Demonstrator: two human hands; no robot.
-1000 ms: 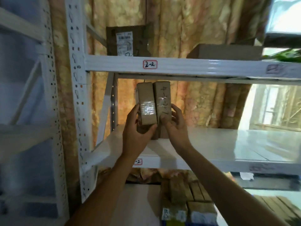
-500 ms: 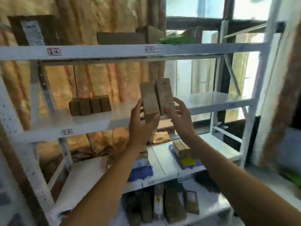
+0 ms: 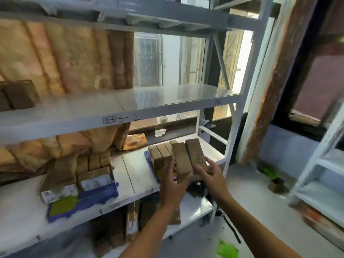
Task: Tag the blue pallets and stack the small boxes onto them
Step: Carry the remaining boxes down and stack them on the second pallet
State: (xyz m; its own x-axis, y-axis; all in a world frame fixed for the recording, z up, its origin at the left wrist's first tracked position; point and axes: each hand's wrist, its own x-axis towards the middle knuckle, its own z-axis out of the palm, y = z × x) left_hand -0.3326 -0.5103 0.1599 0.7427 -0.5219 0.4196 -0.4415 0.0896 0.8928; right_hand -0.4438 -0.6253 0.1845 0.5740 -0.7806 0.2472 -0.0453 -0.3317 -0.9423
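Note:
Two small brown boxes stand upright side by side between my hands. My left hand (image 3: 172, 181) grips the left box (image 3: 181, 160) and my right hand (image 3: 210, 173) grips the right box (image 3: 195, 155). They hover over the right blue pallet (image 3: 149, 162) on the lower shelf, where several small boxes (image 3: 159, 154) stand in a row. A second blue pallet (image 3: 83, 200) lies to the left with a yellow-green tag (image 3: 63, 205) and stacked boxes (image 3: 78, 175) on it.
White metal shelving (image 3: 167, 107) has a bare reflective middle shelf. Dark boxes (image 3: 18, 95) sit at its left end. More boxes (image 3: 132, 218) lie under the lower shelf. Another rack (image 3: 327, 164) stands at right, and green scraps (image 3: 227, 249) lie on the grey floor.
My hands have carried the two boxes down from the middle shelf level to the lower shelf, and my view has swung right and down.

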